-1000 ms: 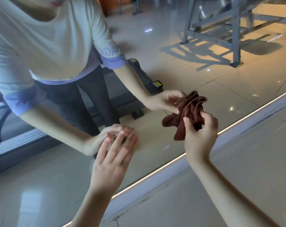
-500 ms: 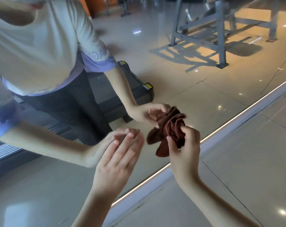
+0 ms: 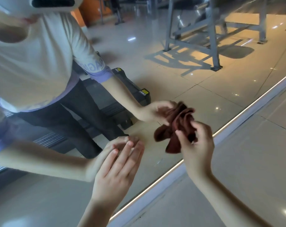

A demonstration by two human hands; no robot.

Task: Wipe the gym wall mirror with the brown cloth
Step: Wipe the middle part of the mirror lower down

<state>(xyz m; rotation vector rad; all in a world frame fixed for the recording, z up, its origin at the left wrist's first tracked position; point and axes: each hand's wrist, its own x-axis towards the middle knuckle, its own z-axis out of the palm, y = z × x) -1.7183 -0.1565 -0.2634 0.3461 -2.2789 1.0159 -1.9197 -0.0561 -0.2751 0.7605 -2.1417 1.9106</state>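
Brown cloth (image 3: 171, 138) is sitting bunched at the centre right of the frame, touching the mirror (image 3: 204, 89) near its bottom edge. I am seeing the right hand (image 3: 196, 146) pinching it with curled fingers, while the left hand (image 3: 117, 167), lower centre, is resting straight fingertips on the glass, holding nothing.

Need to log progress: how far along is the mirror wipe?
Done: the brown cloth is picked up, bunched in the right hand. In hand: it meets the mirror near the lit bottom edge; the left hand rests open on the glass. Left: seemingly most wiping; no wiped patch shows.
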